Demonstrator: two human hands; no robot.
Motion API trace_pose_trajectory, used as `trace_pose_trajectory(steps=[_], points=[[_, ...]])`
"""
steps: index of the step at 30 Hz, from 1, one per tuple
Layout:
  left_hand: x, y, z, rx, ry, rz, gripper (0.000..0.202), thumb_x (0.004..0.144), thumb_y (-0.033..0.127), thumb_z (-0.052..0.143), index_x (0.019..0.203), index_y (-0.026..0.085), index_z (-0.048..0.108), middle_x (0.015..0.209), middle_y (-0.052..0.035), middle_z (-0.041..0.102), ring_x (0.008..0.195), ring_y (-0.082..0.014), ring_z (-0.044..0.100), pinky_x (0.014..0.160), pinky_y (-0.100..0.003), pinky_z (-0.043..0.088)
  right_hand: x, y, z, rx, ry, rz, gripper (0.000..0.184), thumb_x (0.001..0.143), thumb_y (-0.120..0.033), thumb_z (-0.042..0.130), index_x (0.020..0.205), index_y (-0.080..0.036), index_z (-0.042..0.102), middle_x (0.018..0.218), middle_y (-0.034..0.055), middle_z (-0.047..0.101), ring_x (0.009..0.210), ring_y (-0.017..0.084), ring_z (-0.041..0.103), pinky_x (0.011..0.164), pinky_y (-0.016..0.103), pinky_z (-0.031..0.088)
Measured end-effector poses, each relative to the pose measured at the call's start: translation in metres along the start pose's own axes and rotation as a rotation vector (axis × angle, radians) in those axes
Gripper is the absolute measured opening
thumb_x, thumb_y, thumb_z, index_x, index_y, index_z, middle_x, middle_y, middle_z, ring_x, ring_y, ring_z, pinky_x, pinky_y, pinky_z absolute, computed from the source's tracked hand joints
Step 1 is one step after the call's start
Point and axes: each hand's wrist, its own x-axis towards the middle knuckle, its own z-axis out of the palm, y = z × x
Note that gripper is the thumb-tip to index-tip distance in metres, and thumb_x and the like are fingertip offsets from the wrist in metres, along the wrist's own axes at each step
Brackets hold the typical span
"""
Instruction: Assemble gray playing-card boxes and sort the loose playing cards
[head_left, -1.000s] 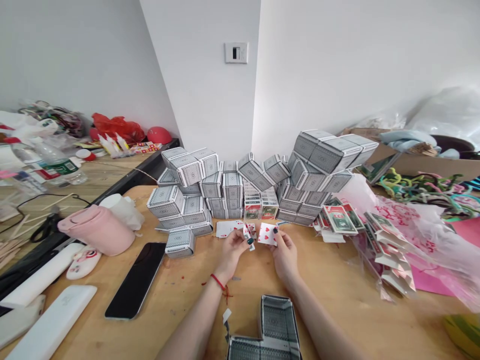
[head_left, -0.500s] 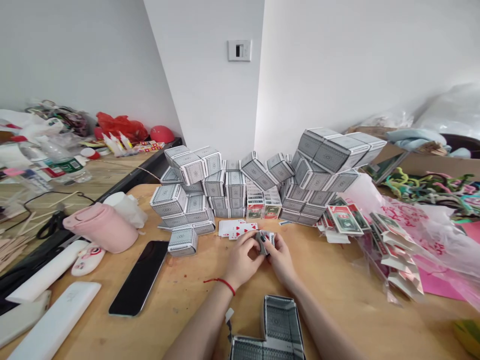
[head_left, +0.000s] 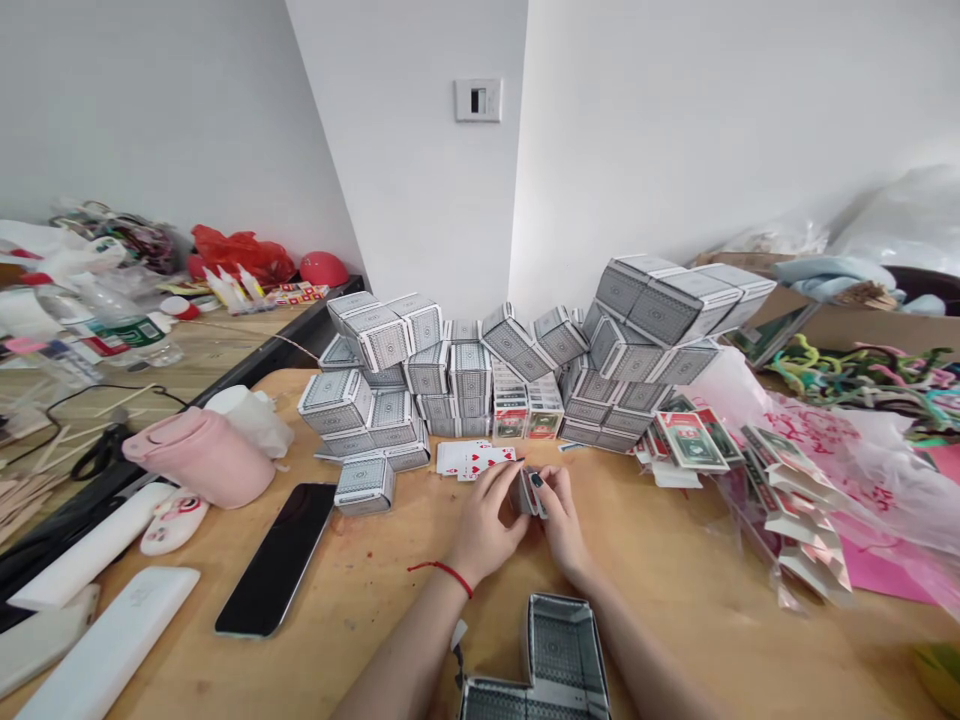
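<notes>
My left hand (head_left: 486,522) and my right hand (head_left: 556,518) meet over the wooden table (head_left: 390,590), both pinching folded playing cards (head_left: 529,492) held between them. A red string bracelet circles my left wrist. Just beyond the hands lie a few face-up cards (head_left: 471,458) showing red hearts. Behind them rises a pile of cubes (head_left: 465,370) made from grey-backed cards. Close to my body sits an L-shaped card structure (head_left: 551,660), open at the top.
A black phone (head_left: 277,555), a single card cube (head_left: 363,483), a pink pouch (head_left: 202,455) and white boxes (head_left: 105,640) lie at left. Card packs in plastic (head_left: 750,470) and pipe cleaners (head_left: 855,375) spread at right. Walls stand behind the pile.
A second ago each hand held a face-up heart card apart from the other. The hands have come together and lowered, and the cards now sit folded between the fingers.
</notes>
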Motion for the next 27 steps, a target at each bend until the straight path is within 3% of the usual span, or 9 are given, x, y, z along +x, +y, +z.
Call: trace_pose_trajectory(steps=[6, 12, 17, 27], points=[[0.001, 0.003, -0.002, 0.178, 0.050, 0.062, 0.056, 0.067, 0.013, 0.052, 0.121, 0.024, 0.041, 0.118, -0.0072, 0.047, 0.114, -0.0246, 0.037, 0.098, -0.045, 0.029, 0.002, 0.000, 0.002, -0.002, 0.050, 0.023, 0.026, 0.071, -0.042, 0.056, 0.085, -0.022, 0.046, 0.083, 0.0010, 0.051, 0.074, 0.015, 0.052, 0.065, 0.027, 0.045], [0.001, 0.000, 0.000, 0.157, 0.029, 0.024, 0.058, 0.066, 0.012, 0.051, 0.122, 0.023, 0.040, 0.119, -0.0092, 0.044, 0.108, -0.0251, 0.041, 0.093, -0.043, 0.035, 0.002, 0.007, 0.003, -0.082, 0.058, 0.051, 0.048, 0.072, -0.043, 0.054, 0.115, -0.022, 0.045, 0.100, 0.0061, 0.055, 0.085, 0.018, 0.055, 0.073, 0.032, 0.046], [-0.001, -0.005, 0.004, 0.057, -0.015, -0.040, 0.062, 0.066, 0.010, 0.050, 0.124, 0.025, 0.037, 0.120, -0.0095, 0.039, 0.104, -0.0225, 0.046, 0.088, -0.037, 0.041, 0.003, 0.010, 0.001, -0.204, 0.058, 0.009, 0.041, 0.074, -0.042, 0.053, 0.109, -0.022, 0.052, 0.102, 0.0061, 0.056, 0.092, 0.019, 0.053, 0.082, 0.033, 0.043], [-0.001, 0.001, 0.001, 0.037, -0.028, 0.007, 0.061, 0.067, 0.014, 0.053, 0.125, 0.023, 0.035, 0.119, -0.0097, 0.038, 0.111, -0.0215, 0.041, 0.094, -0.035, 0.038, 0.001, 0.003, 0.004, -0.109, 0.022, 0.043, 0.040, 0.075, -0.042, 0.052, 0.107, -0.018, 0.047, 0.090, 0.0059, 0.060, 0.078, 0.018, 0.057, 0.069, 0.031, 0.047]])
